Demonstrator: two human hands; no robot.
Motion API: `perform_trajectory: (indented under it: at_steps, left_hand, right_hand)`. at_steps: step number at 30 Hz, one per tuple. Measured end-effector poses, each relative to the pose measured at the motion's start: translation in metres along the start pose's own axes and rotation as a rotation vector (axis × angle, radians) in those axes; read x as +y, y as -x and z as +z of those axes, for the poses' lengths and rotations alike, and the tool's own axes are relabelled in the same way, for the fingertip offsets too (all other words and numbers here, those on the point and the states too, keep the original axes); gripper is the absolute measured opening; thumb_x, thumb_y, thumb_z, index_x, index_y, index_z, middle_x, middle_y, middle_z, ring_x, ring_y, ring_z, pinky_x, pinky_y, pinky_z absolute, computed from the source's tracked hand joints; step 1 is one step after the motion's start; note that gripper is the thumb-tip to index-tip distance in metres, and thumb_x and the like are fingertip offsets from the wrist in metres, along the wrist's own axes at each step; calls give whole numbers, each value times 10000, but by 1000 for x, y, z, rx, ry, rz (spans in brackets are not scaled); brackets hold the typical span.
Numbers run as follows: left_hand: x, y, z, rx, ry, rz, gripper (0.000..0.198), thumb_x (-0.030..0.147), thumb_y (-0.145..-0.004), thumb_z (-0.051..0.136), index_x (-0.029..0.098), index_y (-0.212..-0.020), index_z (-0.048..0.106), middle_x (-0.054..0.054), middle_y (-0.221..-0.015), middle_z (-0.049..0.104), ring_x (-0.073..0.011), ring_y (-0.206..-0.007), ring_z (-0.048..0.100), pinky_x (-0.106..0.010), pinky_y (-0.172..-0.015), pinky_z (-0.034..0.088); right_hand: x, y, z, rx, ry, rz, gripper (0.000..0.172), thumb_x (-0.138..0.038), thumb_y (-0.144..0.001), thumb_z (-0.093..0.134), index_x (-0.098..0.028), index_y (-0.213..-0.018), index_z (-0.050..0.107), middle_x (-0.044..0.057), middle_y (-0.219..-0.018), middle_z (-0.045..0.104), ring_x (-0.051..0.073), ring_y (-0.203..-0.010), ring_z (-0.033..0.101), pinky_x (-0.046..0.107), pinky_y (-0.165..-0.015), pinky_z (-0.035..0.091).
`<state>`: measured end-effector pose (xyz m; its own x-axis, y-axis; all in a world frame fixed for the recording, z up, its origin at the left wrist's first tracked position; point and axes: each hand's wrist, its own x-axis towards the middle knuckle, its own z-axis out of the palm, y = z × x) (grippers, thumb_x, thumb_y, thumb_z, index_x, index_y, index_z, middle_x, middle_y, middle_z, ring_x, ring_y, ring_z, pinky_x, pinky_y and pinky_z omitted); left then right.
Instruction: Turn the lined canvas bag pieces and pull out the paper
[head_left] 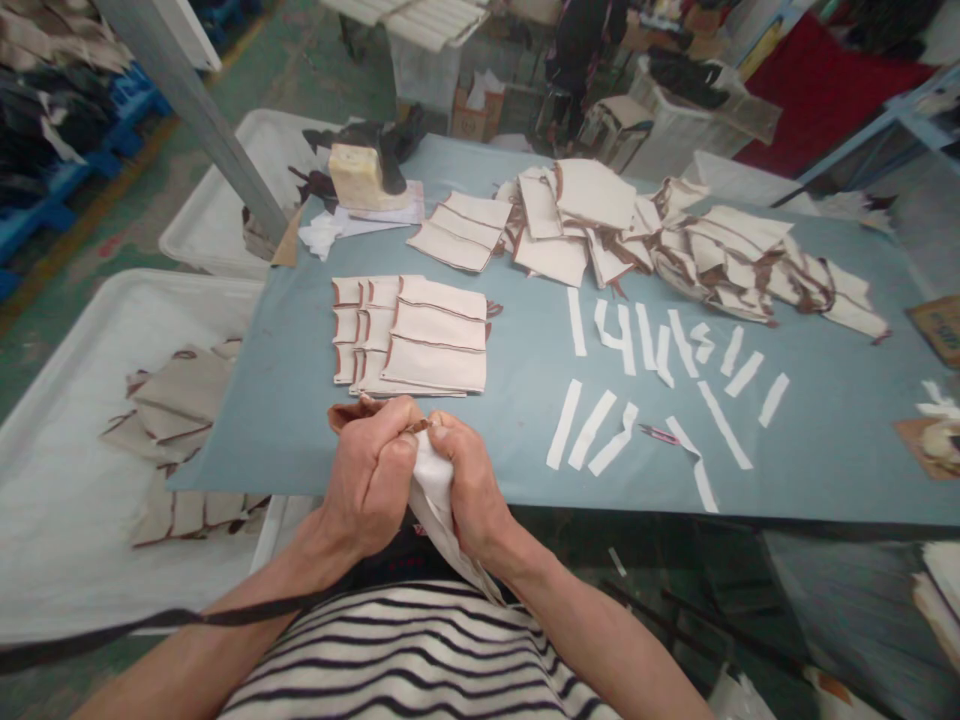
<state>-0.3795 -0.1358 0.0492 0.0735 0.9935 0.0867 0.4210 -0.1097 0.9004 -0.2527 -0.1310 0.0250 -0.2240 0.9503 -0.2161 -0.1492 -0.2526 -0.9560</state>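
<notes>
My left hand and my right hand are closed together on one cream fabric piece with a brown edge, held at the near edge of the blue-grey table. The cloth hangs down between the hands toward my striped shirt. Just beyond the hands lies a neat stack of the same fabric pieces, overlapped in rows. To the right, several white paper strips are scattered on the table, with a small pink tool among them.
A loose heap of fabric pieces covers the far side of the table, beside a smaller stack and a yellowish block. White trays on the left hold more pieces. A grey post rises at far left.
</notes>
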Motion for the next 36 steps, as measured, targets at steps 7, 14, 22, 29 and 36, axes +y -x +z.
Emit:
perform_trajectory:
  at_steps: [7,14,22,29,36]
  left_hand:
    - [7,-7,-8,-81,126,-32,215,335,-894,451,263,-692,447,9,-673,448,-199,-650,424,-356,-595,362]
    - [23,-22,-39,-348,29,150,270,316,-991,430,221,-769,551,20,-738,563,-174,-689,517,-299,-663,411]
    - [44,-25,-60,-402,-118,272,249,263,-964,489,221,-801,672,6,-762,690,-175,-705,597,-263,-645,439]
    - [48,-11,-61,-205,-119,269,129,227,-902,612,221,-856,732,50,-706,692,-117,-586,585,-204,-529,404]
    - [45,-7,-58,-141,-118,327,132,178,-879,623,226,-919,739,35,-768,732,-114,-592,619,-210,-548,442]
  right_hand:
    - [-3,-3,-7,30,170,-76,372,-455,-977,456,-273,-676,333,-58,-639,340,139,-615,342,290,-580,314]
    - [-32,-8,-56,38,326,-381,244,-452,-1004,608,-214,-1035,654,58,-990,756,209,-942,687,344,-902,517]
    - [-94,-17,-50,-359,732,-730,161,-416,-881,678,-259,-916,678,43,-879,740,250,-904,645,440,-1000,477]
    - [-102,-14,-40,-454,774,-568,261,-379,-903,580,-248,-687,515,-38,-650,512,154,-640,447,297,-675,351]
    - [-97,-7,-33,-446,595,-375,214,-349,-867,550,-238,-686,523,-44,-643,481,134,-618,419,253,-593,315]
